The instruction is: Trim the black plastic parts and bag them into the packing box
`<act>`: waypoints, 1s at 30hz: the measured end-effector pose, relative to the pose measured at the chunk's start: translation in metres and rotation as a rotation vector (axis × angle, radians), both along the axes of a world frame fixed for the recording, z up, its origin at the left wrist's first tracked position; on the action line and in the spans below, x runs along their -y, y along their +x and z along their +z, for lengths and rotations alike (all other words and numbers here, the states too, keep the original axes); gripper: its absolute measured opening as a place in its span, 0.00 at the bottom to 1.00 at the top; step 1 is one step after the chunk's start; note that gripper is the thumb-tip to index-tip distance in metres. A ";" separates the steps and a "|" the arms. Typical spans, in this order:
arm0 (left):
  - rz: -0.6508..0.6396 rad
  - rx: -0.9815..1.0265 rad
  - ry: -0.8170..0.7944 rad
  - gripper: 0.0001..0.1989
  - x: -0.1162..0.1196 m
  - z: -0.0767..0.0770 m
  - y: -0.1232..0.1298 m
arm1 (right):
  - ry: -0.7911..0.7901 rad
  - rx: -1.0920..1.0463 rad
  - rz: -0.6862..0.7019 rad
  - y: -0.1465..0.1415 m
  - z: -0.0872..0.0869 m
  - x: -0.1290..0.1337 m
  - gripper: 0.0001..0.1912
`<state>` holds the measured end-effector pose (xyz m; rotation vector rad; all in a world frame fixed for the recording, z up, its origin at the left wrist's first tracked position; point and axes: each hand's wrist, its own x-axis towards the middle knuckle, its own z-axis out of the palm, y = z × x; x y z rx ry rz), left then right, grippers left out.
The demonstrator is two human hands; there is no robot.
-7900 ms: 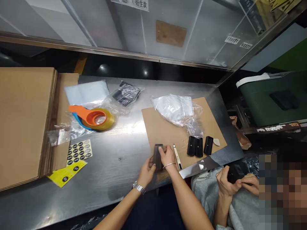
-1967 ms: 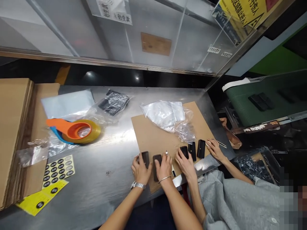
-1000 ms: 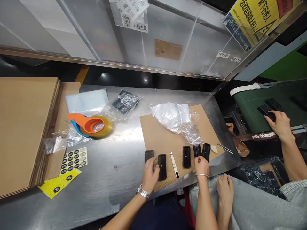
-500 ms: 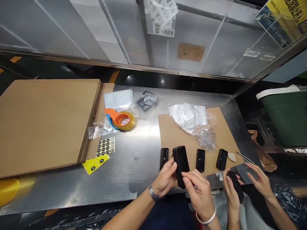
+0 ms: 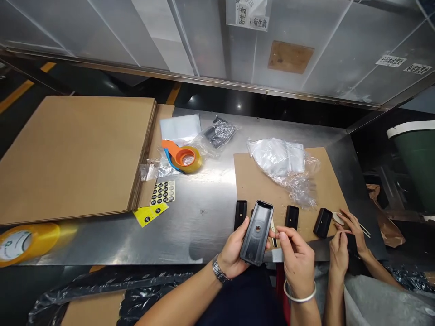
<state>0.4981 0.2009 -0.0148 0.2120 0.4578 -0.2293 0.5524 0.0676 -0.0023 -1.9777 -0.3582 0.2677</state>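
Note:
My left hand (image 5: 234, 249) is closed around the long edge of a black plastic case (image 5: 253, 249), whose hollow side with a small round hole faces up at me. Just right of the case, my right hand (image 5: 297, 253) is pinched, thumb against forefinger. Whatever the pinch holds, if anything, is too small to make out. Similar black cases lie beyond my hands: one at the left (image 5: 240, 213), one in the middle (image 5: 292, 217) and one at the right (image 5: 322, 222). A pale strip (image 5: 273, 231) is partly hidden behind my held case.
A co-worker's hands (image 5: 343, 249) are at the right, beside tweezers (image 5: 365, 231). Clear plastic bags (image 5: 278, 158) lie on a cardboard sheet (image 5: 329, 181). Leftward are a tape roll with orange holder (image 5: 180, 156), sticker sheets (image 5: 163, 193) and stacked cardboard (image 5: 78, 154).
The case in my left hand has turned so its hollow side with the hole shows. My right hand has come off its lower edge to the right. The camera view has shifted.

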 end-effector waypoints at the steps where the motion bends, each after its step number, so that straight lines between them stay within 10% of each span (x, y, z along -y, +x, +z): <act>1: 0.004 0.007 -0.006 0.27 0.000 0.001 0.000 | 0.002 -0.013 0.008 -0.001 0.000 -0.001 0.10; 30: 0.100 -0.280 -0.007 0.20 -0.001 0.008 0.002 | 0.011 -0.009 0.149 -0.005 0.005 -0.009 0.06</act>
